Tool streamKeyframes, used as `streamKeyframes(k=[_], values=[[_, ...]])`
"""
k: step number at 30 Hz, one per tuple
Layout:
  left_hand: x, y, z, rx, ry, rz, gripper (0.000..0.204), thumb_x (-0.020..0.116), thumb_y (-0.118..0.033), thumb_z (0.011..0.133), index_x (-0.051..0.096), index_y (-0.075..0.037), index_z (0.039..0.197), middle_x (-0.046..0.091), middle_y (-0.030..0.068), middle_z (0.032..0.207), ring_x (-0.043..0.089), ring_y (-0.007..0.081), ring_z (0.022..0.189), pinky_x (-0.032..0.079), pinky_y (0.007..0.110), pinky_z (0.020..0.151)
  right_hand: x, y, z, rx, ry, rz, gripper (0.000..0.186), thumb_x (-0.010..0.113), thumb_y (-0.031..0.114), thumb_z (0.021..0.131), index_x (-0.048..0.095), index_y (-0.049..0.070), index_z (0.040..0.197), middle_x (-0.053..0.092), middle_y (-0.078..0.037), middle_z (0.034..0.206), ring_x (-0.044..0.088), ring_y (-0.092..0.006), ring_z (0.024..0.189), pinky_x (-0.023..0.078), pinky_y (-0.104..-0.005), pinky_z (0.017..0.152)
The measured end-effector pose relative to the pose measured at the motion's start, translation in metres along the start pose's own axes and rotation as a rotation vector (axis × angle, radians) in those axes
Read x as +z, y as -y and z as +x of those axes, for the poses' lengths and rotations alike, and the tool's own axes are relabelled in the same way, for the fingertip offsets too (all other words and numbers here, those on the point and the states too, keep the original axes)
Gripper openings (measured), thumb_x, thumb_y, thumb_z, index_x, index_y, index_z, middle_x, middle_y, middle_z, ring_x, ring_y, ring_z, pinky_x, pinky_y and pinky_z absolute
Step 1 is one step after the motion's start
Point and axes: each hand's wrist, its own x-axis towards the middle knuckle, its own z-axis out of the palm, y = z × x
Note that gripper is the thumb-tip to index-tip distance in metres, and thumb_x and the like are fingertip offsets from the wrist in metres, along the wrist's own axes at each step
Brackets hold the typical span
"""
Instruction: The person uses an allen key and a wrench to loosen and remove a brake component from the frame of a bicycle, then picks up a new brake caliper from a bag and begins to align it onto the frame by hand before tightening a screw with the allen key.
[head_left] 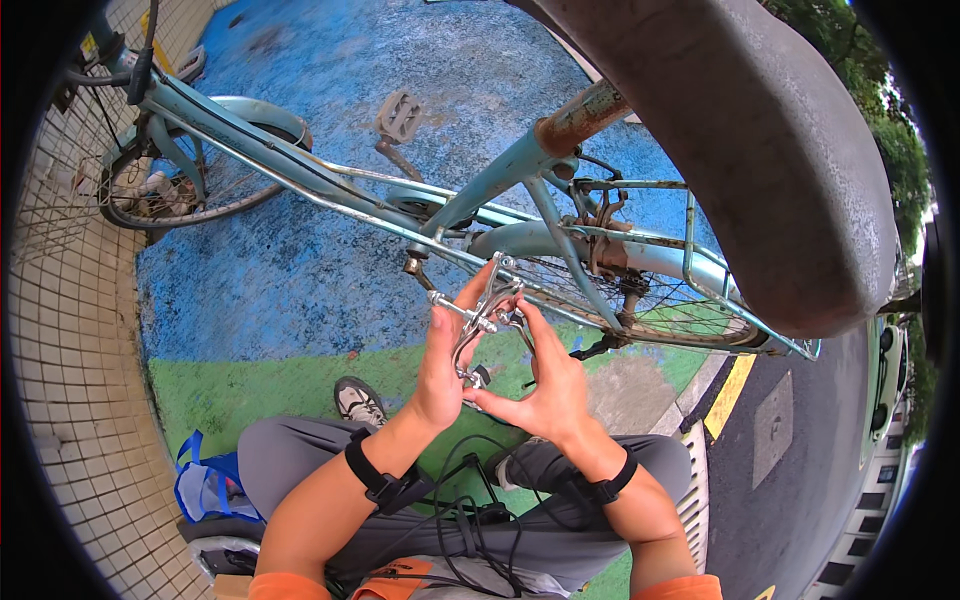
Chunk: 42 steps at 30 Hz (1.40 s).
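A tiled wall (90, 390) borders blue and green painted ground (240, 300), grey road (815, 440) at right.

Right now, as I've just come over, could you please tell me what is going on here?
A person with bent knees is holding a silver metal part with curved arms between both hands: the left hand supports one side, and the right hand grips the other with thumb and fingers. Just beyond stands a worn light-blue metal bicycle with a dark grey saddle, on blue-and-green painted ground.

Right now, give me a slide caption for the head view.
Left hand and right hand hold a silver metal part beside a weathered blue bicycle.
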Motion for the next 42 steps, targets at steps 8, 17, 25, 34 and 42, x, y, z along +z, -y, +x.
streamKeyframes(k=[8, 17, 25, 34, 42], values=[[-0.001, 0.002, -0.001, 0.042, 0.056, 0.013, 0.077, 0.042, -0.047, 0.098, 0.022, 0.003, 0.152, 0.044, 0.0208, 0.146, 0.037, 0.0285, 0.141, 0.017, 0.043, 0.121, 0.000, -0.007, 0.004, -0.047, -0.056, 0.103, 0.111, 0.091, 0.041, 0.056, 0.039, 0.005, 0.147, 0.064, -0.010, 0.120, 0.042, -0.0081, 0.055, 0.038, -0.0244, 0.049], [0.002, -0.004, -0.008, -0.018, 0.013, 0.027, 0.079, 0.060, -0.009, 0.089, 0.019, 0.000, 0.155, 0.031, 0.0116, 0.155, 0.037, 0.0239, 0.141, 0.025, 0.041, 0.117, -0.009, 0.002, 0.007, 0.053, 0.018, 0.244, 0.108, 0.091, 0.041, 0.057, 0.042, 0.003, 0.145, 0.065, -0.010, 0.114, 0.040, -0.0090, 0.057, 0.041, -0.0263, 0.051], [0.004, -0.007, -0.008, -0.063, -0.031, 0.006, 0.070, 0.050, -0.007, 0.094, 0.019, -0.007, 0.157, 0.034, 0.0087, 0.155, 0.038, 0.0218, 0.140, 0.032, 0.040, 0.113, -0.006, -0.006, 0.008, -0.015, -0.053, 0.257, 0.108, 0.091, 0.037, 0.053, 0.044, -0.003, 0.143, 0.066, -0.005, 0.114, 0.036, -0.0022, 0.057, 0.031, -0.0188, 0.048], [0.006, -0.004, -0.007, -0.054, -0.031, -0.006, 0.067, 0.045, -0.007, 0.096, 0.018, -0.004, 0.157, 0.029, 0.0072, 0.158, 0.034, 0.0212, 0.143, 0.028, 0.037, 0.115, -0.016, 0.000, 0.009, 0.058, 0.071, 0.200, 0.108, 0.090, 0.042, 0.059, 0.040, 0.002, 0.146, 0.058, -0.020, 0.135, 0.066, -0.0263, 0.106, 0.054, -0.0338, 0.083], [0.008, -0.008, -0.008, -0.109, -0.067, -0.022, 0.063, 0.042, -0.004, 0.097, 0.021, -0.003, 0.156, 0.036, 0.0094, 0.153, 0.039, 0.0189, 0.138, 0.029, 0.033, 0.114, -0.012, -0.004, 0.010, 0.006, 0.071, 0.136, 0.111, 0.089, 0.037, 0.058, 0.037, 0.003, 0.149, 0.063, -0.015, 0.125, 0.057, -0.0134, 0.072, 0.046, -0.0274, 0.058]])
